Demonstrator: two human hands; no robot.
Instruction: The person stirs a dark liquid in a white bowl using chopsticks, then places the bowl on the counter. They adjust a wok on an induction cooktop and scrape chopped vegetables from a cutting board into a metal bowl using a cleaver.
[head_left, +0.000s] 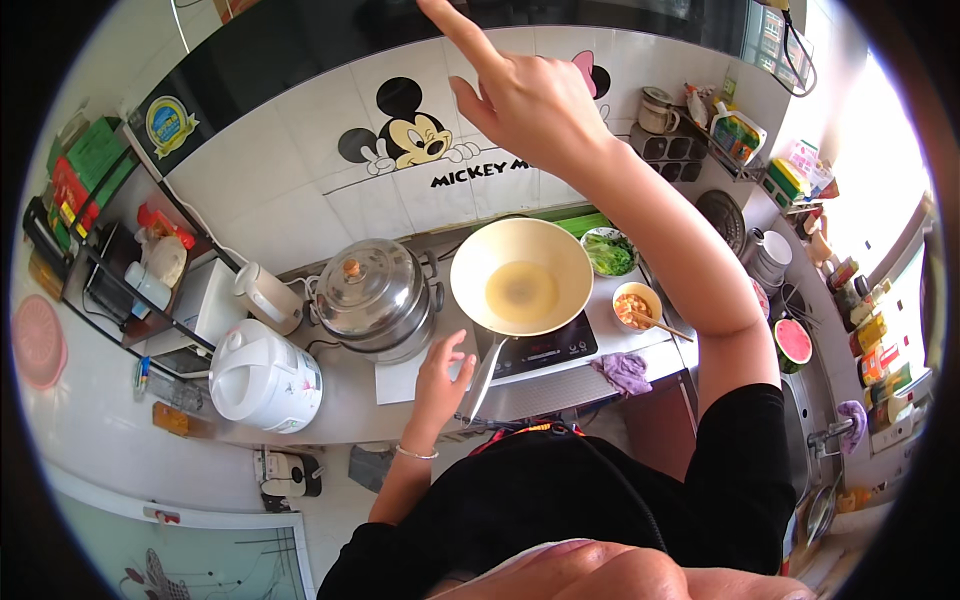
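My right hand is raised high, its index finger stretched towards the dark glossy panel above the tiles; whether the fingertip touches it I cannot tell. My left hand hangs with fingers apart beside the metal handle of a cream wok, holding nothing. In the wok lies a pool of pale yellowish liquid. It stands on a black induction cooktop. To its right are a bowl of leafy greens and a bowl of chopped orange-pink food with chopsticks in it.
A lidded steel steamer pot, a kettle and a white rice cooker stand at the left. A purple cloth lies by the counter's front edge. A cut watermelon sits near the sink at the right.
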